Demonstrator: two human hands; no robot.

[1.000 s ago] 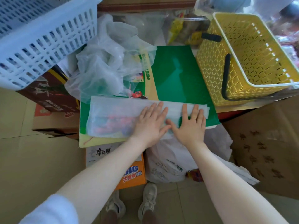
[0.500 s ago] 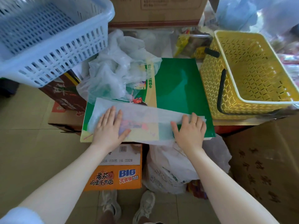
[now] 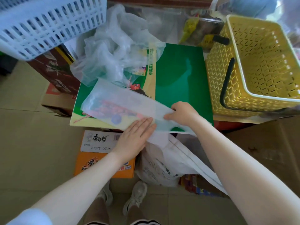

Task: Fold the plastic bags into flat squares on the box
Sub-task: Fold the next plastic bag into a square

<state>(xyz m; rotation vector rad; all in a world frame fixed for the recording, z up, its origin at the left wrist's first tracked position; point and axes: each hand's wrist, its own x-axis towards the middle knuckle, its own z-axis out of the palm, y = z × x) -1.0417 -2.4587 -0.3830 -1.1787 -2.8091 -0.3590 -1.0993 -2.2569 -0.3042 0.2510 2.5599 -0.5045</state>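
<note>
A translucent white plastic bag (image 3: 116, 103), flattened into a long strip, lies slanted across the green box top (image 3: 180, 75). My right hand (image 3: 181, 113) pinches the strip's right end, fingers curled around its edge. My left hand (image 3: 136, 135) lies flat, palm down, at the box's near edge, fingertips resting on the strip just left of my right hand. A crumpled heap of clear plastic bags (image 3: 116, 51) sits on the far left part of the box.
A yellow basket (image 3: 253, 65) stands to the right of the box, and a pale blue basket (image 3: 47, 25) hangs at the upper left. Cardboard cartons, an orange noodle carton (image 3: 100, 153) and a white sack (image 3: 164, 161) crowd the floor below the box.
My left hand slid from the strip's left part to its right, beside my right hand. My right hand went from flat pressing to pinching the strip's end. The strip now lies slanted.
</note>
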